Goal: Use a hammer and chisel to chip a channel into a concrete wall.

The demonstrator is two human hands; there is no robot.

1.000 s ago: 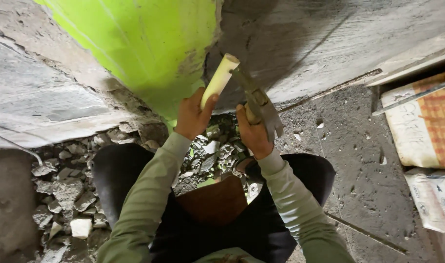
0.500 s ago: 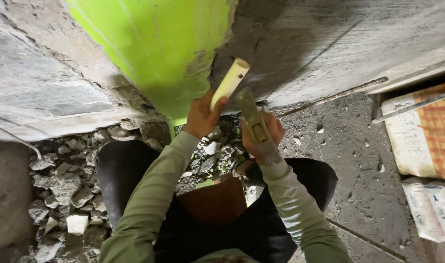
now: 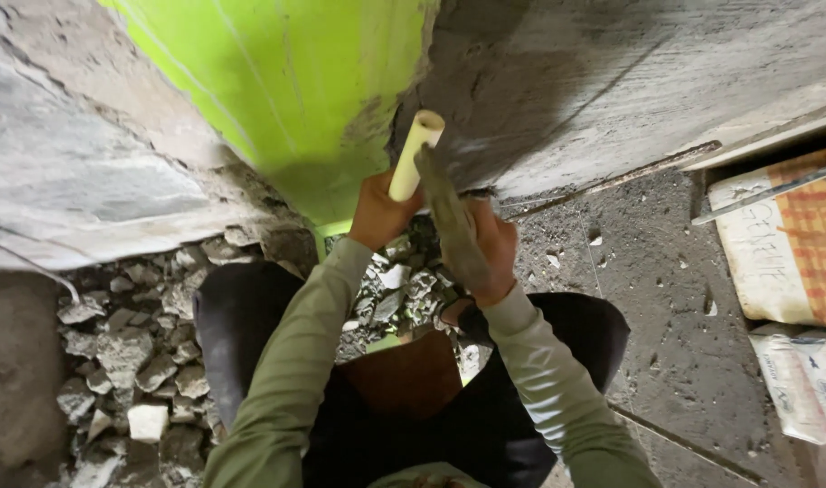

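Cream-coloured plastic tube (image 3: 415, 154) sits clenched in the left hand (image 3: 378, 212), its tip angled up toward the gap beside the green pipe (image 3: 295, 90), as if braced there. The right hand (image 3: 492, 251) grips a blurred hammer (image 3: 451, 217) just beside it, above rubble (image 3: 132, 343) between the knees.

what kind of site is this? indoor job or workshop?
Likely a building site or renovation job, not a workshop. A rough concrete wall with a green pipe set in it, broken rubble on the ground, and sacks on the dusty floor. Left hand holds a pale tube; right hand a hammer.
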